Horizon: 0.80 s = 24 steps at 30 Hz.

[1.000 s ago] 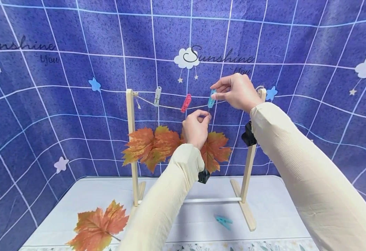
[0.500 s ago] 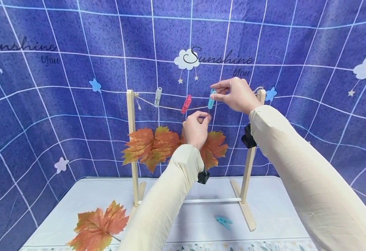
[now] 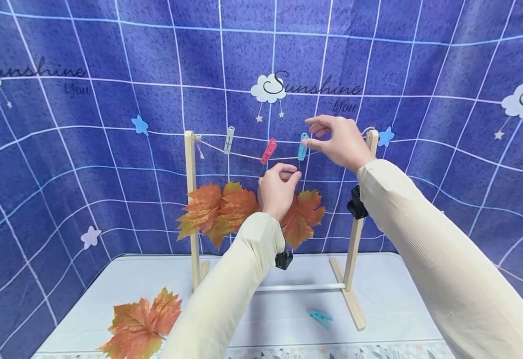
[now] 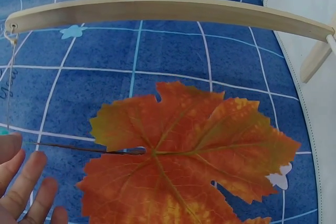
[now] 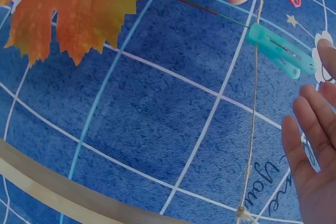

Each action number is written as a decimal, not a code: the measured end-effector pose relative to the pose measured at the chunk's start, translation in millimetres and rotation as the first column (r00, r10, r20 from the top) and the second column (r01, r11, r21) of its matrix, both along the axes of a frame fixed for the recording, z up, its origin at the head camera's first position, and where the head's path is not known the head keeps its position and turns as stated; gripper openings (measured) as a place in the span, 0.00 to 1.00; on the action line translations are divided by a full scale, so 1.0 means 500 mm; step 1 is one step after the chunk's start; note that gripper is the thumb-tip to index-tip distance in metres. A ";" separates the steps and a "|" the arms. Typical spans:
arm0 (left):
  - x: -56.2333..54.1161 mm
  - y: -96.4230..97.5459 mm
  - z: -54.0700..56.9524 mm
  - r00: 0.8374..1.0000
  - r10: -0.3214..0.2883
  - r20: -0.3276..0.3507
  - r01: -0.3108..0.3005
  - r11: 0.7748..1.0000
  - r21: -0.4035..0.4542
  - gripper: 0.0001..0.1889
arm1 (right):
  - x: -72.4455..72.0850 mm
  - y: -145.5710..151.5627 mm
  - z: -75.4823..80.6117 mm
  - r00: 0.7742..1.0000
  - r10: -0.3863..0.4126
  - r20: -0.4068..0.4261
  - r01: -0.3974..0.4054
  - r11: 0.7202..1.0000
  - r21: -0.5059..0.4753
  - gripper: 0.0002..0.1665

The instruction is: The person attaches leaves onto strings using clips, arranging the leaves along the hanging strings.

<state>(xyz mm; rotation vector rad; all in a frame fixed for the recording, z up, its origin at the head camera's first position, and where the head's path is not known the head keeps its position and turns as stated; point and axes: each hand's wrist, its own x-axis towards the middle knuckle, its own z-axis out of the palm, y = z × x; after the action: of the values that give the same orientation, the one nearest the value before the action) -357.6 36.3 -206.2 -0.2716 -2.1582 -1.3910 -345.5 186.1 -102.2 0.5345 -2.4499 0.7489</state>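
Observation:
A teal clothespin [image 3: 303,148] grips the string and the thin stem of an orange maple leaf [image 3: 305,218], which hangs below it. My right hand [image 3: 341,143] is beside the clothespin's handles; in the right wrist view its fingers [image 5: 315,114] are spread apart from the clothespin [image 5: 281,51]. My left hand [image 3: 277,192] is just beneath the clothespin, close to the stem and in front of part of the leaves. Its fingers [image 4: 23,182] are parted in the left wrist view, with the leaf [image 4: 184,150] hanging free to the side.
The string runs between two wooden posts [image 3: 191,174]. A grey clothespin [image 3: 229,140] and a pink clothespin [image 3: 268,151] sit on it, with leaves [image 3: 203,207] below. On the white table [image 3: 301,319] lie another leaf [image 3: 142,324] and a teal clothespin [image 3: 320,317].
My right fingers have opened away from the teal clothespin, which stays on the string. My left hand has shifted slightly down and left. The view has tilted a little.

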 end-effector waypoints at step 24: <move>0.046 -0.058 -0.043 0.989 -0.146 -0.035 0.148 0.988 0.033 0.09 | 0.044 0.005 -0.147 0.981 -0.016 -0.195 -0.041 0.959 -0.282 0.21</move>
<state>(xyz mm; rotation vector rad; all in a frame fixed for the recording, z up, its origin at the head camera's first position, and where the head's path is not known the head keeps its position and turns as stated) -334.7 7.0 -227.6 -0.4445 -2.1208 -1.4944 -323.5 188.7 -175.6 0.4870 -2.1126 0.9861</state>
